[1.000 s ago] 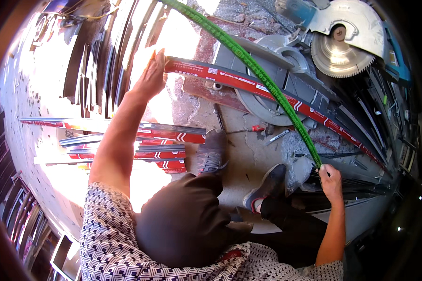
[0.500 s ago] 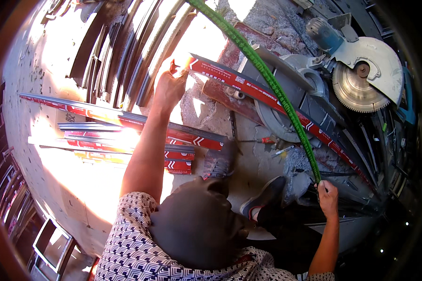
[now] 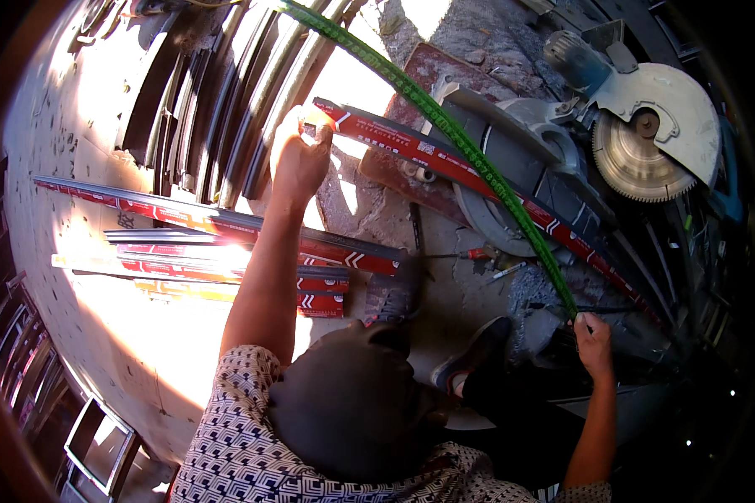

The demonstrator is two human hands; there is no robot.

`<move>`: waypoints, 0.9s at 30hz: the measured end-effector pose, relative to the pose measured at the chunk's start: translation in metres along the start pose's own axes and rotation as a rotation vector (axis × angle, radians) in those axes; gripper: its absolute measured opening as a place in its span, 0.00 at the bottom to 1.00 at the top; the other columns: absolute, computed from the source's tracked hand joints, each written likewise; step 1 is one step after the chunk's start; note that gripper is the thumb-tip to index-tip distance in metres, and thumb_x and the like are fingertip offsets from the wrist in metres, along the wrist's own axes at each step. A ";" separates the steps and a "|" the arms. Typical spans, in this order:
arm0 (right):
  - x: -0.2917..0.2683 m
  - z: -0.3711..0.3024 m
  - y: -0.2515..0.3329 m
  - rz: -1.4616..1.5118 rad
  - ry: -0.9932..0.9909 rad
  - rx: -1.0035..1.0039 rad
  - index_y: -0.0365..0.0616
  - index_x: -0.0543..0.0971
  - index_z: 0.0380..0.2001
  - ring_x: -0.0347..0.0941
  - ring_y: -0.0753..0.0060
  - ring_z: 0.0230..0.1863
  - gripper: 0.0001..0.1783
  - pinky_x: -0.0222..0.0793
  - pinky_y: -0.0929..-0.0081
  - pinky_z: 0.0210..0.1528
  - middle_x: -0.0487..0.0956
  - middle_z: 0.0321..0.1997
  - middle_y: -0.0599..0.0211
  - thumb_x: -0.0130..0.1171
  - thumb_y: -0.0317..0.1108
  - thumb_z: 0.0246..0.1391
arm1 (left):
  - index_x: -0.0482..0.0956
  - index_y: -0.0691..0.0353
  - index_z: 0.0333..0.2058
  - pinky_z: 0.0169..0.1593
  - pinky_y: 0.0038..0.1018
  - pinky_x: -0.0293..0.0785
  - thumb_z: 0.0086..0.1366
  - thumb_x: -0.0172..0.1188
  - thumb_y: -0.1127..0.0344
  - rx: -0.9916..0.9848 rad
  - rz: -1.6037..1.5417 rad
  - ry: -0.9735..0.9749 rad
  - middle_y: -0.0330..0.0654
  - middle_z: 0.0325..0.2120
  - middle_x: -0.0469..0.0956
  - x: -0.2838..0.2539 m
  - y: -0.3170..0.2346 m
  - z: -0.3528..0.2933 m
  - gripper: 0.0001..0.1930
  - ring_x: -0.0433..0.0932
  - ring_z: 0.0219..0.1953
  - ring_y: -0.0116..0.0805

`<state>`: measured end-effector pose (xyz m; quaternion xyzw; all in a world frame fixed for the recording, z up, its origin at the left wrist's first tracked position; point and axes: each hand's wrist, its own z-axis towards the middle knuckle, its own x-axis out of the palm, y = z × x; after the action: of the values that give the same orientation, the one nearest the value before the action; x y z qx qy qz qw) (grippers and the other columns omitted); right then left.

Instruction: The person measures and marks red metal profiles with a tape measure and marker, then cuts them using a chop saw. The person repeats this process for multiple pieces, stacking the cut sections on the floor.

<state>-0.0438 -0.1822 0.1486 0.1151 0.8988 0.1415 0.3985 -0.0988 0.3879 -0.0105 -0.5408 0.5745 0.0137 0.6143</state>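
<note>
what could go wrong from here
The saw blade looks uncovered along its lower edge, so touching it might cut. The long red-faced profile could slip if the left hand loosens at its end. The green strip, held by the right hand, crosses the profile in view and might snag.

Shirt (image 3: pixel 231 427), lower left to centre: short-sleeved, pale, dark geometric print. Trousers (image 3: pixel 524 423), lower right: black. Shoes (image 3: pixel 481 345), mid-frame: dark.

super green strip (image 3: pixel 447 123) with dark marks, red label (image 3: pixel 394 140) with white chevrons on a dark grey bar (image 3: pixel 373 118), teal-ish saw motor (image 3: pixel 585 69), silvery blade (image 3: pixel 633 172), white shirt (image 3: pixel 231 444) in kinda mazey navy print
</note>
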 end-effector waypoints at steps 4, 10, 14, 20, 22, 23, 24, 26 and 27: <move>-0.007 0.012 0.005 -0.022 -0.053 -0.083 0.30 0.77 0.33 0.71 0.66 0.31 0.16 0.67 0.66 0.39 0.75 0.28 0.51 0.52 0.34 0.70 | 0.77 0.67 0.53 0.52 0.45 0.76 0.67 0.62 0.61 0.335 0.108 -0.335 0.58 0.45 0.81 -0.003 -0.027 -0.031 0.20 0.80 0.49 0.58; -0.018 0.034 -0.003 -0.073 -0.059 -0.234 0.31 0.72 0.28 0.65 0.57 0.28 0.16 0.63 0.63 0.35 0.68 0.24 0.52 0.52 0.32 0.69 | 0.78 0.64 0.48 0.43 0.38 0.78 0.56 0.64 0.78 0.974 -0.151 -0.158 0.48 0.42 0.79 0.003 -0.093 -0.075 0.19 0.80 0.43 0.48; -0.027 0.049 -0.017 -0.128 -0.059 -0.282 0.32 0.72 0.27 0.67 0.59 0.28 0.16 0.62 0.62 0.35 0.67 0.24 0.54 0.53 0.31 0.69 | 0.78 0.62 0.49 0.43 0.37 0.77 0.56 0.66 0.78 1.134 -0.231 0.002 0.47 0.42 0.79 0.013 -0.119 -0.086 0.20 0.80 0.42 0.47; -0.029 0.064 -0.026 -0.097 -0.068 -0.256 0.33 0.74 0.27 0.71 0.58 0.29 0.15 0.63 0.61 0.35 0.69 0.26 0.55 0.54 0.33 0.68 | 0.78 0.61 0.50 0.49 0.40 0.76 0.61 0.66 0.67 1.127 -0.041 0.220 0.48 0.44 0.78 0.018 -0.142 -0.080 0.18 0.79 0.45 0.47; -0.027 0.070 -0.027 -0.120 -0.075 -0.258 0.34 0.75 0.28 0.72 0.55 0.30 0.15 0.64 0.61 0.35 0.71 0.26 0.54 0.55 0.33 0.67 | 0.77 0.63 0.52 0.53 0.42 0.75 0.65 0.66 0.60 1.065 0.101 0.329 0.49 0.47 0.79 0.026 -0.142 -0.074 0.20 0.79 0.48 0.49; -0.025 0.076 -0.029 -0.158 -0.050 -0.271 0.35 0.76 0.28 0.73 0.53 0.31 0.14 0.65 0.60 0.36 0.72 0.27 0.53 0.56 0.34 0.67 | 0.77 0.63 0.54 0.55 0.43 0.75 0.65 0.66 0.59 0.997 0.187 0.349 0.50 0.49 0.78 0.027 -0.141 -0.069 0.22 0.79 0.50 0.49; -0.026 0.076 -0.031 -0.205 -0.027 -0.273 0.35 0.77 0.29 0.74 0.51 0.32 0.14 0.66 0.59 0.36 0.73 0.28 0.52 0.57 0.34 0.66 | 0.76 0.64 0.56 0.57 0.43 0.74 0.66 0.66 0.58 0.933 0.259 0.372 0.51 0.51 0.78 0.032 -0.140 -0.062 0.24 0.78 0.53 0.50; -0.019 0.074 -0.015 -0.172 0.006 -0.297 0.35 0.78 0.30 0.75 0.47 0.34 0.14 0.68 0.57 0.38 0.75 0.29 0.50 0.57 0.35 0.65 | 0.73 0.65 0.60 0.62 0.44 0.73 0.66 0.66 0.56 0.867 0.436 0.372 0.53 0.56 0.76 0.033 -0.139 -0.050 0.28 0.75 0.59 0.52; -0.010 0.074 -0.016 -0.122 -0.008 -0.280 0.34 0.79 0.30 0.76 0.44 0.36 0.13 0.69 0.57 0.39 0.76 0.30 0.49 0.57 0.34 0.65 | 0.71 0.64 0.63 0.66 0.44 0.69 0.65 0.67 0.57 0.842 0.504 0.392 0.53 0.59 0.74 0.030 -0.141 -0.047 0.31 0.72 0.63 0.53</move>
<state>0.0165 -0.1881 0.1022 0.0039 0.8742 0.2404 0.4219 -0.0310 0.2794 0.0708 -0.0846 0.7465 -0.1723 0.6371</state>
